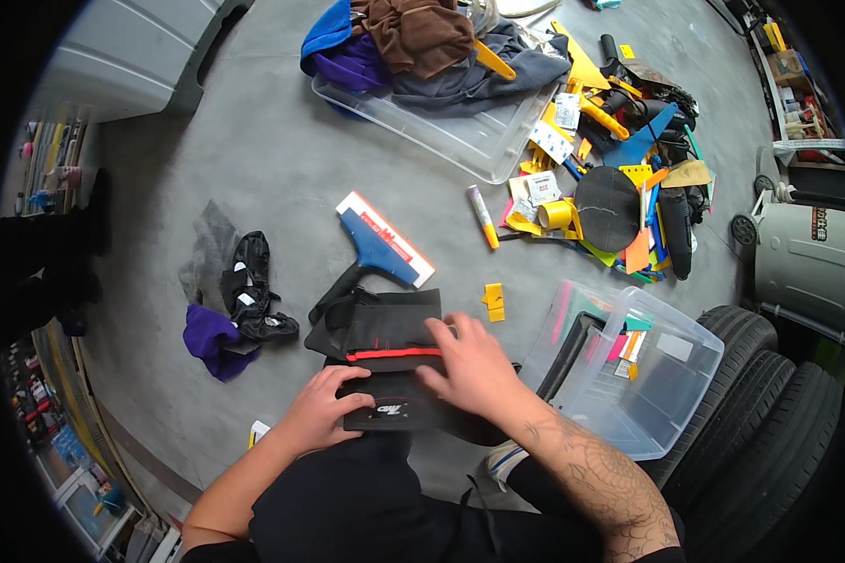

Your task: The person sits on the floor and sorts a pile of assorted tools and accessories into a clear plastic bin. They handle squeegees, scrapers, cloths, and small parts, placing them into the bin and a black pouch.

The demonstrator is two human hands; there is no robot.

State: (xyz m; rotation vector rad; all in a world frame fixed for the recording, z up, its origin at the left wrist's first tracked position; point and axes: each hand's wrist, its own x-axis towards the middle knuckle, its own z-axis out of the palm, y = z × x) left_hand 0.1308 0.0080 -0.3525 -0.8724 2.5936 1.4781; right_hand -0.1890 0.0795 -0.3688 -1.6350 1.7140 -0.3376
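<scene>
1. Grey floor (282, 169): spreads all around the squeegee (380, 244), which has a blue head and a dark handle.
2. Black tires (760, 394): well to the right of the squeegee, nearer the person.
3. Tool heap (610, 208): yellow, blue, orange and black pieces, right of the squeegee and farther from the person.
4. Clear tray (422, 139): beyond the squeegee, loaded with brown, grey, purple and blue cloths (432, 47).
5. Clear box (671, 394): right of the squeegee, toward the person, with small items in it.
6. Black pouch (394, 317): just on the person's side of the squeegee, with a red zip (394, 355) across it.
7. Left hand (324, 413): also on that side of the squeegee, thumb and fingers gripping the pouch's left edge.
8. Right hand (471, 366): nearer the person than the squeegee and to its right, blurred, fingers spread over the pouch's right part; contact cannot be told.
9. Purple cloth (214, 342): left of the squeegee, toward the person.
10. Marker (483, 216): right of the squeegee, apart from it.
</scene>
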